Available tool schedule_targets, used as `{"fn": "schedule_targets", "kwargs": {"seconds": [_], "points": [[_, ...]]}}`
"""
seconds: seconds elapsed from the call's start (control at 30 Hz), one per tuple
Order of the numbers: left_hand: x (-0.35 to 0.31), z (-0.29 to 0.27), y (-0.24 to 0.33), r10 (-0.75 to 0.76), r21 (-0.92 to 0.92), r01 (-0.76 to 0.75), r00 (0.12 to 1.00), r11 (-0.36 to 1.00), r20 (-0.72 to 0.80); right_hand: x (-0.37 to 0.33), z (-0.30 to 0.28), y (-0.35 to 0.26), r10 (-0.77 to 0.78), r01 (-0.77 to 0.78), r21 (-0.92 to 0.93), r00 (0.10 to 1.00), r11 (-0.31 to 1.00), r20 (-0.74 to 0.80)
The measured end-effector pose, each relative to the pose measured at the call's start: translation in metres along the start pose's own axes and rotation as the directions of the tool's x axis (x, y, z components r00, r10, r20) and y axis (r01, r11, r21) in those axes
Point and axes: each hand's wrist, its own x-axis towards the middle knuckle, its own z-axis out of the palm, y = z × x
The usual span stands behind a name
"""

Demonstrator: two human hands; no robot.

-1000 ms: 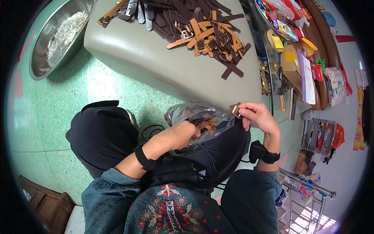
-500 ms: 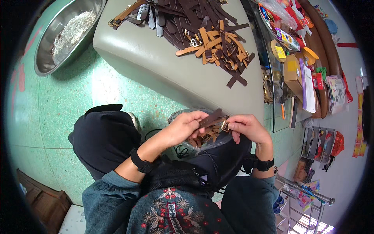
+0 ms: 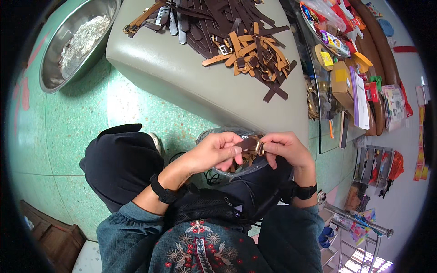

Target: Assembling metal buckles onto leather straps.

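Observation:
Between my hands, above a plastic-lined container [image 3: 248, 172], is a dark brown leather strap [image 3: 246, 144] with a gold-coloured buckle [image 3: 259, 148]. My left hand [image 3: 219, 150] pinches the strap, thumb on top and fingers beneath. The buckle sits in the fingertips of my right hand [image 3: 286, 148], closed on it from the right. Some tan straps show inside the container under my hands; the rest of its contents is hidden. On the grey padded bench ahead lie a heap of dark brown straps [image 3: 218, 20] and a bunch of tan buckled straps [image 3: 243, 52].
A steel basin [image 3: 50, 75] with whitish material stands on the green floor at the far left. The padded bench [image 3: 182, 77] fills the space ahead. To the right, a glass-topped table [image 3: 324, 129] carries boxes and packages. A metal rack [image 3: 364, 220] stands at the lower right.
The strap's raised end has come down, and it now lies flatter toward the buckle. My left thumb has moved onto the strap. My right hand has shifted slightly left with the buckle.

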Motion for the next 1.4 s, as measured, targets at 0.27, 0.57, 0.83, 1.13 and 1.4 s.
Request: {"fn": "schedule_targets", "kwargs": {"seconds": [0.27,0.57,0.83,1.13,1.4], "points": [[0.002,-0.008,-0.001,-0.094,-0.078,0.109,0.980,0.991,0.173,0.004,0.007,0.000,-0.018,0.014,0.042,0.996,0.999,0.089],[-0.001,-0.007,-0.008,-0.023,-0.028,0.033,0.955,0.999,0.296,0.007,0.020,-0.008,0.115,-0.127,0.038,0.966,0.991,0.231],[0.000,0.000,-0.008,0.040,0.028,-0.047,0.977,0.998,0.209,0.005,0.016,0.003,0.159,-0.171,0.064,0.975,0.983,0.153],[-0.001,0.000,-0.006,0.070,0.016,-0.075,0.979,0.997,0.191,0.002,0.024,0.002,0.161,-0.172,0.096,0.980,0.980,0.113],[-0.001,-0.002,-0.009,-0.005,0.042,-0.004,0.979,0.999,0.204,0.004,0.031,-0.004,0.140,-0.140,0.005,0.989,0.990,0.043]]}}
